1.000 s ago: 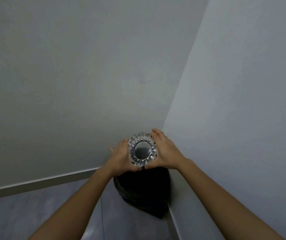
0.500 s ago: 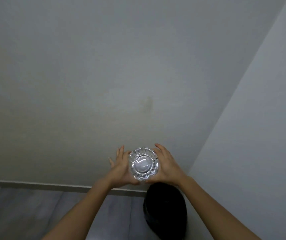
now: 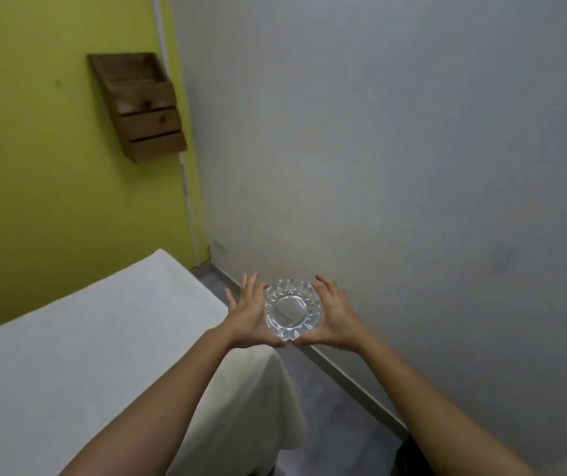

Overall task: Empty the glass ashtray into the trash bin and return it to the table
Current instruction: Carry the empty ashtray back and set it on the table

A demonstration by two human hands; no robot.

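Observation:
The clear cut-glass ashtray (image 3: 290, 312) is held in the air between both palms, its round hollow facing me and looking bare. My left hand (image 3: 248, 317) presses its left side with fingers spread upward. My right hand (image 3: 335, 314) cups its right side. The ashtray hangs just past the near right corner of the table (image 3: 79, 341), which is covered in a white cloth. A dark sliver of the trash bin (image 3: 404, 458) shows at the bottom edge, mostly hidden by my right forearm.
A grey-white wall (image 3: 412, 166) rises to the right with a skirting board along grey floor tiles (image 3: 337, 424). A yellow-green wall (image 3: 34, 149) on the left carries a wooden wall box (image 3: 141, 108). The tablecloth drapes down below my left forearm.
The view has swung left, away from the bin in the corner and onto the table and yellow wall. Both hands kept hold of the ashtray, now with its hollow turned up toward me.

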